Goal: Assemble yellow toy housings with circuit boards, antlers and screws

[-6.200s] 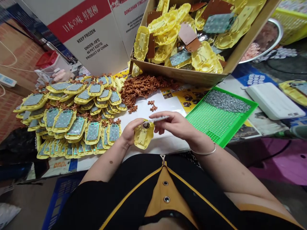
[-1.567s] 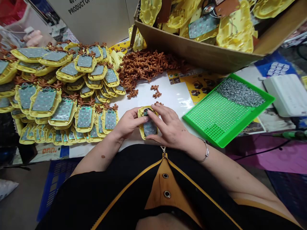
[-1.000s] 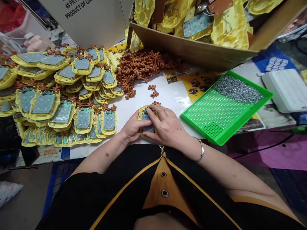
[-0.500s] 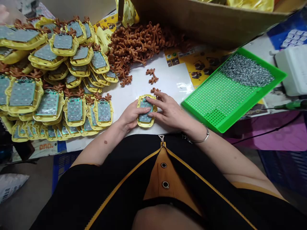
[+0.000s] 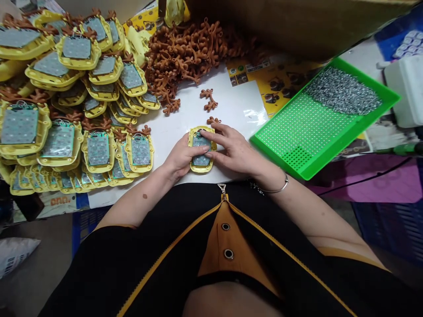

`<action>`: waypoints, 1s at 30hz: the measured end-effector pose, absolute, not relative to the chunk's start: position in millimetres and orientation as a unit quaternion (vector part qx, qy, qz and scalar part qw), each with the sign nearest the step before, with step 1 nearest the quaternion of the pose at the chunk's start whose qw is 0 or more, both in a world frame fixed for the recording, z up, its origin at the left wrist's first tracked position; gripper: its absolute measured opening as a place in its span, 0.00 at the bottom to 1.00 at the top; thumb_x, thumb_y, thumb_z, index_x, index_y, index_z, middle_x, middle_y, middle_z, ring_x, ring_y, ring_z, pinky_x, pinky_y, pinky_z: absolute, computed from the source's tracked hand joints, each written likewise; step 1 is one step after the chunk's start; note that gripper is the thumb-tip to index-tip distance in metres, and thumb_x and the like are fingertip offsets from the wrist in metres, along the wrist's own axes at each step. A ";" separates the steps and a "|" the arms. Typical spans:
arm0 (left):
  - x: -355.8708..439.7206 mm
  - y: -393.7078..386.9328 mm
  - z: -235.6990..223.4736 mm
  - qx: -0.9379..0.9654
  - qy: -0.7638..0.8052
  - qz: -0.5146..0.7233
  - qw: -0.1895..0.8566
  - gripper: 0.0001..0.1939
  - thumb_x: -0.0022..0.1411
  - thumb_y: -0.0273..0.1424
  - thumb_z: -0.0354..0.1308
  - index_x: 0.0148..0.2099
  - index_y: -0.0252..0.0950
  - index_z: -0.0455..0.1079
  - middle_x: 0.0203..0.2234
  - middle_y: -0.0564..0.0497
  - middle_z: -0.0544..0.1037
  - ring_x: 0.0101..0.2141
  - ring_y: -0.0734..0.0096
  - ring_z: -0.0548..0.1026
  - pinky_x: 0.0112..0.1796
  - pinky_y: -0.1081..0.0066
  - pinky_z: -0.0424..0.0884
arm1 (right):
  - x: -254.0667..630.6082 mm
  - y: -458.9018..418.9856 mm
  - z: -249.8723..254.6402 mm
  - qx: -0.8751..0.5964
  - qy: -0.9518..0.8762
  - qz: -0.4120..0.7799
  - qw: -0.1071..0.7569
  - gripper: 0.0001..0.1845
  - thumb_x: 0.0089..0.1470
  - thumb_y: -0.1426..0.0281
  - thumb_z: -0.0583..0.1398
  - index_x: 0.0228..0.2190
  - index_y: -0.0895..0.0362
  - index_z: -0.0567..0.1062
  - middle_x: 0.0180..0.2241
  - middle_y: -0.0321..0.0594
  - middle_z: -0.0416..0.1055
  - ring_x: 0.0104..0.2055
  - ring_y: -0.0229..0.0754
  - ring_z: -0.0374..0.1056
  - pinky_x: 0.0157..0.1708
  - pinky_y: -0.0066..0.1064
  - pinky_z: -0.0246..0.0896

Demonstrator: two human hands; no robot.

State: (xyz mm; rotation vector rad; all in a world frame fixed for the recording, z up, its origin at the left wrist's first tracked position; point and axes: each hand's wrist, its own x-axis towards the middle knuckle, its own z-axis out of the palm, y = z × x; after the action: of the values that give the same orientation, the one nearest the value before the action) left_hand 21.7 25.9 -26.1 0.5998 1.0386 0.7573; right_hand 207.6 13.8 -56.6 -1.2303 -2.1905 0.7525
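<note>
A yellow plastic shell with a grey circuit board in it [image 5: 199, 143] lies on the white sheet [image 5: 231, 99] just in front of me. My left hand [image 5: 180, 156] grips its left side, thumb on the board. My right hand [image 5: 233, 149] rests over its right side with fingers pressing down on the board. A small brown antler-shaped piece [image 5: 213, 120] lies just beyond my right fingertips.
Stacked yellow shells with boards [image 5: 76, 110] cover the left. A heap of brown antler pieces [image 5: 188, 53] lies at the back, a cardboard box [image 5: 291, 26] behind it. A green perforated tray [image 5: 297, 136] with metal screws [image 5: 342, 92] stands at the right, a white device [image 5: 406, 88] beyond.
The grey board has been set into the yellow shell and both hands have lowered it onto the sheet. The view has tipped down, so the box's contents are out of sight.
</note>
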 end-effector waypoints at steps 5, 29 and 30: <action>21.4 24.5 -27.2 0.286 0.491 0.347 0.746 0.28 0.41 0.23 0.73 0.46 0.35 0.69 0.36 0.52 0.79 0.36 0.68 0.77 0.41 0.66 0.72 | 207.6 14.3 -55.6 -0.454 -0.806 0.283 0.253 0.31 0.60 0.54 0.59 0.63 0.43 0.65 0.65 0.48 0.61 0.66 0.58 0.59 0.62 0.59 0.59; 23.4 23.5 -29.2 0.304 0.484 0.367 0.734 0.31 0.36 0.24 0.75 0.45 0.37 0.70 0.34 0.54 0.79 0.35 0.68 0.77 0.40 0.68 0.73 | 202.3 17.4 -63.3 -0.467 -0.808 0.264 0.243 0.30 0.60 0.55 0.58 0.63 0.42 0.64 0.65 0.45 0.62 0.65 0.57 0.60 0.63 0.59 0.58; 23.8 23.5 -28.7 0.306 0.482 0.368 0.734 0.31 0.36 0.24 0.75 0.45 0.37 0.70 0.34 0.54 0.79 0.35 0.68 0.78 0.40 0.69 0.73 | 200.2 17.7 -63.4 -0.468 -0.807 0.262 0.245 0.30 0.60 0.55 0.58 0.63 0.42 0.65 0.65 0.45 0.62 0.65 0.57 0.61 0.62 0.59 0.59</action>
State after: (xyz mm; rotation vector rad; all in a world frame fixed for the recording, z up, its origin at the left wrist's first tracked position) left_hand 23.8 23.5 -28.7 0.6733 1.0596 0.8097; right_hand 200.2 17.7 -63.4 -1.2790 -2.2044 0.7147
